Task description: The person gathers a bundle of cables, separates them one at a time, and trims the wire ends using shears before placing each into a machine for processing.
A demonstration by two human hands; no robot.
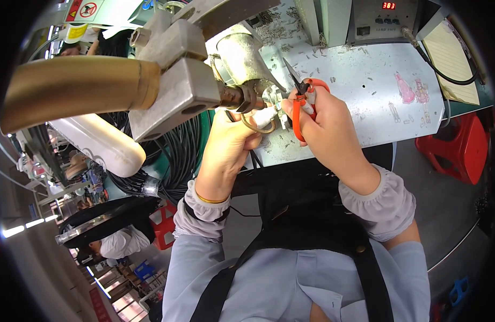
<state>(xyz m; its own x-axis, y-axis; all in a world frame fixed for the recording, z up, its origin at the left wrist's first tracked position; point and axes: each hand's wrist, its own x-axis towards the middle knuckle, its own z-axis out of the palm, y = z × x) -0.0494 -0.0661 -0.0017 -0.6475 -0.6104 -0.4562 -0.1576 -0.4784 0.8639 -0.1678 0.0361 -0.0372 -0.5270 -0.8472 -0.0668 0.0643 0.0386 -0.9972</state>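
Note:
My left hand (pixel 231 139) is closed round a small whitish piece (pixel 265 116) beside the machine's metal head; its exact kind is hard to make out. A translucent plastic piece (pixel 282 115) stands against it, between my two hands. My right hand (pixel 330 118) grips a pair of scissors (pixel 298 104) with red looped handles and dark pointed blades. The blades point up and away from me, toward the far side of the worktop. Part of my left fingers is hidden behind a curved metal ring (pixel 258 127) on the machine.
A machine arm with a metal block (pixel 177 96) and a thick tan hose (pixel 81 88) crosses the upper left. Small plastic scraps (pixel 279 29) litter the white worktop (pixel 355 96). Black cables (pixel 186 155) are bundled at left. A control box (pixel 384 21) stands behind; a red stool (pixel 462 150) is at right.

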